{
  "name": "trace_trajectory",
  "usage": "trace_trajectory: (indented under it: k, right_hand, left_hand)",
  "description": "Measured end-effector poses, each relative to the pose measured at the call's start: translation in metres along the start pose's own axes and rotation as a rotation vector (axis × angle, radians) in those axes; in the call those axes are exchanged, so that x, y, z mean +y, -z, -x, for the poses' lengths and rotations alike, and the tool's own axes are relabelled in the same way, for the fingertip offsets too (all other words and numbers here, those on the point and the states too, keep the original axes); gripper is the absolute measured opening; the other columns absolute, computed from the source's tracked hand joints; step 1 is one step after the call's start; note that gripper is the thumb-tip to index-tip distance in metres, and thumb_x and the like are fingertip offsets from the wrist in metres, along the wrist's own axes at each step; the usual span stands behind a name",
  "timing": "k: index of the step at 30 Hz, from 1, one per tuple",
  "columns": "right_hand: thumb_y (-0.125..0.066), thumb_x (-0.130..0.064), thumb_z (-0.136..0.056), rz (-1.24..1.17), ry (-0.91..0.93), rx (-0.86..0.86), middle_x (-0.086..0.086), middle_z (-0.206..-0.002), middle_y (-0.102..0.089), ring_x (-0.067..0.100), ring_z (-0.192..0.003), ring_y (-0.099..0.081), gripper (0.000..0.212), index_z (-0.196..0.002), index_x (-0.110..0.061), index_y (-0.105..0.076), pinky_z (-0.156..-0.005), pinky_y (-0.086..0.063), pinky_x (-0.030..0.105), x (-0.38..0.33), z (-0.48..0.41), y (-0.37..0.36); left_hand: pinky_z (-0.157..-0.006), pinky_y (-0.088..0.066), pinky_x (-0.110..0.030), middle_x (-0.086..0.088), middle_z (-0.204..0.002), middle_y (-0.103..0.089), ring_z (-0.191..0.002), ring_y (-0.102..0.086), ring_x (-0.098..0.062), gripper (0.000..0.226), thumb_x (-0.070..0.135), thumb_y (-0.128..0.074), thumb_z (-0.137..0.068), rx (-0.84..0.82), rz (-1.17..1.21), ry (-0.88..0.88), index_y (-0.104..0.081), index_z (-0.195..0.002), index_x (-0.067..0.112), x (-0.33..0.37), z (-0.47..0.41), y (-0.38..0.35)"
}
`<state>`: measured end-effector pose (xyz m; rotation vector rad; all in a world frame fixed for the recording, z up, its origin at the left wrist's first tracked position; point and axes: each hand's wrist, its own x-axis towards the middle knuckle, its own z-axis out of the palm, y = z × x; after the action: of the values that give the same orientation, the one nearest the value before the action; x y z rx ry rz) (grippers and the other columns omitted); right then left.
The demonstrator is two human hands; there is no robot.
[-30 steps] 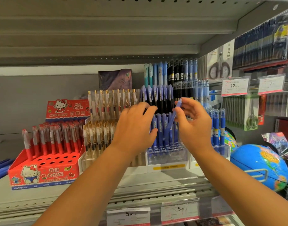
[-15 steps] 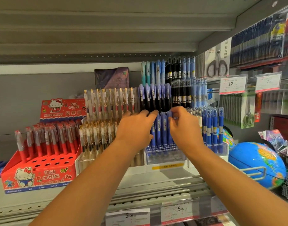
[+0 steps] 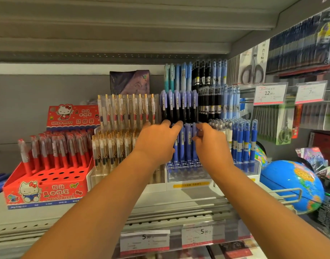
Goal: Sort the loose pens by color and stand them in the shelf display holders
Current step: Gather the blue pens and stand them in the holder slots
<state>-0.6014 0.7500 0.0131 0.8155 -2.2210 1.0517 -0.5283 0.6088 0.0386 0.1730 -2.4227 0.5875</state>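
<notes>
I see the blue pens [image 3: 186, 146] standing upright in the clear holder [image 3: 188, 177] between both hands: the left hand [image 3: 154, 144] lays straight fingers [image 3: 176, 126] against their left side, while the right hand [image 3: 213, 146] curls its fingers [image 3: 201, 128] at their right edge, grip uncertain.

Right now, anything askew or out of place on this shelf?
Nothing spilled or damaged. Only the red pens in the Hello Kitty box lean left instead of standing straight, possibly lens distortion; its front holes are empty.

Periwinkle pens [image 3: 187, 144], upright and packed side by side, clips at top, slotted into far holes of clear holder [image 3: 188, 176], mid-shelf.
</notes>
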Motion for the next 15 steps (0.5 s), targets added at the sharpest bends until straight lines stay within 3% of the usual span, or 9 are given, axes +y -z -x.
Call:
trace_trajectory:
  k: [4,7,9,12,15]
  right_hand:
    - [-0.061,-0.022,-0.097,0.016,0.059,-0.054,0.007,-0.098,-0.063,0.026,-0.086,-0.059,0.056,-0.148,-0.013,-0.038,-0.066,-0.043,0.035,-0.001,0.010,0.002]
    - [-0.061,-0.029,-0.096,0.095,0.167,0.007,0.005,-0.138,-0.055,0.027,-0.123,-0.052,0.060,-0.149,-0.018,-0.037,-0.086,-0.050,0.041,-0.001,0.024,0.009]
    - [-0.061,-0.032,-0.096,0.061,0.233,-0.017,0.000,-0.145,-0.050,0.022,-0.132,-0.046,0.056,-0.147,-0.021,-0.041,-0.099,-0.046,0.040,-0.003,0.033,0.013]
    - [-0.064,-0.030,-0.094,-0.258,0.217,-0.198,-0.007,-0.136,-0.057,0.010,-0.122,-0.053,0.048,-0.139,-0.025,-0.052,-0.103,-0.046,0.033,-0.011,0.044,0.019]
    - [-0.068,-0.020,-0.091,-0.590,0.188,-0.405,-0.014,-0.113,-0.069,-0.001,-0.102,-0.063,0.031,-0.121,-0.027,-0.065,-0.093,-0.052,0.027,-0.025,0.059,0.024]
  left_hand:
    - [-0.104,-0.038,-0.048,-0.009,-0.135,-0.054,-0.119,-0.056,-0.029,0.076,0.042,-0.058,-0.091,0.033,0.088,-0.012,-0.020,-0.154,0.021,0.000,0.004,0.012]
    - [-0.106,-0.033,-0.041,-0.005,-0.138,-0.055,-0.124,-0.052,-0.023,0.066,0.034,-0.059,-0.088,0.218,0.196,0.014,-0.036,-0.147,0.016,0.001,0.019,0.026]
    - [-0.103,-0.034,-0.038,-0.001,-0.133,-0.056,-0.121,-0.053,-0.020,0.058,0.029,-0.062,-0.087,0.283,0.397,0.080,-0.046,-0.140,0.016,0.001,0.037,0.037]
    - [-0.103,-0.039,-0.031,0.005,-0.132,-0.054,-0.120,-0.051,-0.012,0.050,0.024,-0.064,-0.088,0.284,0.681,0.194,-0.049,-0.136,0.019,-0.001,0.075,0.049]
    - [-0.099,-0.039,-0.019,0.015,-0.127,-0.054,-0.118,-0.051,-0.001,0.045,0.020,-0.067,-0.089,0.234,0.807,0.318,-0.052,-0.131,0.026,-0.011,0.126,0.055]
